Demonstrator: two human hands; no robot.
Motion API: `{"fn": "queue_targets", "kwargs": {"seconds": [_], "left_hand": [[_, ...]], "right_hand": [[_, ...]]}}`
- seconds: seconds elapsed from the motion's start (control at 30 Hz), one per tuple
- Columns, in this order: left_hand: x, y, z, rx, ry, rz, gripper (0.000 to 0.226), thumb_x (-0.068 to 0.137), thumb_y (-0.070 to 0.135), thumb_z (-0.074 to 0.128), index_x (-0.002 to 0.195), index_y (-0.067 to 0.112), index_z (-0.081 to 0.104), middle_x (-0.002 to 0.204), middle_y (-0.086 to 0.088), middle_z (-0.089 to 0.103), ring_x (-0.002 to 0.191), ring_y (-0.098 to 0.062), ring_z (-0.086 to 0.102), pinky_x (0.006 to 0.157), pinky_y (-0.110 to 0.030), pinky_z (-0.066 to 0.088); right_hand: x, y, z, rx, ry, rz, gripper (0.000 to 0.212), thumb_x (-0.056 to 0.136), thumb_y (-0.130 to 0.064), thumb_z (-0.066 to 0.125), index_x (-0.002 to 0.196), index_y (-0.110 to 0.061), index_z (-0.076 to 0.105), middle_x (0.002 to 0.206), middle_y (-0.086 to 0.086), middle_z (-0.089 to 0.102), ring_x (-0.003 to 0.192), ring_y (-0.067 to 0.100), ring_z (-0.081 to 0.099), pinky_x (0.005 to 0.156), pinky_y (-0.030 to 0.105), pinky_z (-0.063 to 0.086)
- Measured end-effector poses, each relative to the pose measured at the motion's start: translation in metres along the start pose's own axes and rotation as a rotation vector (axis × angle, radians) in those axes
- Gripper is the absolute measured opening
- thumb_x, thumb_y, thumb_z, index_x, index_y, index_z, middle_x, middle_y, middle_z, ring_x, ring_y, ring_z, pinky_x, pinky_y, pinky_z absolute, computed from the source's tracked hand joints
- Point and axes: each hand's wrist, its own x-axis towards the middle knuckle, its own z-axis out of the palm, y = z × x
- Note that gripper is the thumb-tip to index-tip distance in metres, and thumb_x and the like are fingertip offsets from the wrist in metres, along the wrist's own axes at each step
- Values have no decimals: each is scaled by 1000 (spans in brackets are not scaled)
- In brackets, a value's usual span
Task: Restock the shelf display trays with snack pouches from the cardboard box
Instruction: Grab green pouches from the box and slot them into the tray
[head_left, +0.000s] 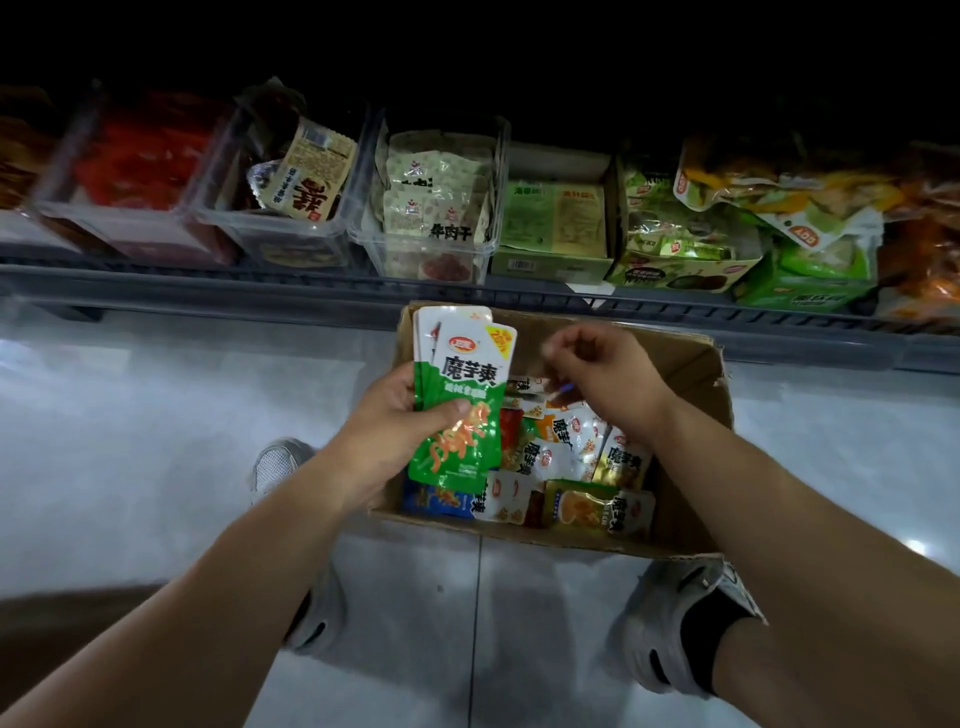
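An open cardboard box (691, 374) sits on the floor between my feet, holding several mixed snack pouches (582, 457). My left hand (400, 415) grips a fanned stack of green and white pouches (460, 395) upright over the box's left side. My right hand (597, 374) hovers over the box with its fingers loosely curled; I see no pouch in it. On the low shelf ahead, clear display trays (431, 208) hold other packets.
The shelf's grey front rail (260, 291) runs across just beyond the box. Green cartons (556, 228) and loose bags (769, 192) fill the shelf's right side; red packets (150, 156) fill a tray at left. My grey shoes (675, 623) flank the box on a pale tiled floor.
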Motion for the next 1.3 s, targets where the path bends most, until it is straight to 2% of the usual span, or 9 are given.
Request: {"fn": "queue_targets", "kwargs": {"seconds": [0.17, 0.33, 0.5, 0.67, 0.8, 0.97, 1.1, 1.23, 1.3], "left_hand": [[6, -1, -16, 20, 50, 29, 33, 91, 1, 69, 122, 11, 65, 111, -7, 78, 100, -25, 76, 80, -35, 62], [11, -12, -20, 14, 90, -16, 34, 88, 2, 71, 120, 13, 66, 110, -7, 78, 101, -29, 76, 83, -42, 61], [13, -12, -18, 42, 90, -16, 33, 90, 5, 70, 120, 16, 67, 111, -4, 78, 100, -25, 76, 82, -41, 61], [13, -13, -20, 33, 80, -18, 34, 90, 3, 69, 122, 15, 66, 111, -5, 78, 100, -25, 76, 80, -38, 62], [12, -15, -21, 25, 75, -22, 37, 88, 5, 71, 123, 14, 66, 113, -6, 78, 103, -28, 75, 89, -47, 59], [11, -16, -21, 8, 83, -25, 37, 86, 8, 74, 122, 13, 66, 114, -9, 77, 105, -32, 74, 95, -54, 57], [9, -17, -20, 17, 119, -23, 34, 88, 5, 74, 120, 14, 68, 112, -8, 78, 104, -29, 75, 97, -55, 56], [3, -16, -17, -1, 148, -19, 33, 87, 1, 75, 118, 10, 68, 111, -10, 78, 104, -31, 74, 99, -56, 56], [-4, -11, -16, -9, 146, -21, 33, 86, 1, 76, 118, 8, 68, 111, -12, 78, 105, -33, 74, 100, -57, 55]], "right_hand": [[-1, 114, -29, -721, -384, 272, 21, 102, -29, 54, 116, -25, 69, 117, -2, 69, 105, 12, 63, 95, 30, 51], [-5, 149, -22, -673, -410, 351, 31, 102, -22, 56, 132, -19, 62, 130, -6, 57, 121, 11, 51, 108, 22, 33], [-2, 154, -18, -816, -413, 335, 27, 95, -25, 63, 120, -15, 71, 119, 6, 70, 114, 24, 63, 98, 31, 48], [1, 151, -27, -549, -285, 331, 20, 94, -12, 66, 113, -10, 70, 121, 4, 67, 112, 13, 62, 96, 21, 49], [0, 131, -30, -214, -147, 340, 17, 84, -7, 77, 96, 3, 71, 90, -10, 70, 93, 5, 61, 83, 9, 49], [4, 95, -26, 26, 68, 285, 11, 90, -11, 72, 91, -1, 67, 80, 2, 69, 74, 13, 63, 53, 14, 49], [8, 57, -24, 141, 208, 178, 16, 92, -5, 69, 102, -6, 57, 88, 12, 66, 73, 21, 64, 54, 24, 50], [2, 11, -25, 306, 166, 111, 48, 86, 6, 71, 122, -21, 54, 111, 12, 70, 88, 29, 74, 59, 30, 59], [-4, -8, -27, 377, 128, 112, 42, 88, 6, 68, 120, -20, 59, 110, 15, 71, 88, 33, 74, 62, 37, 62]]}}
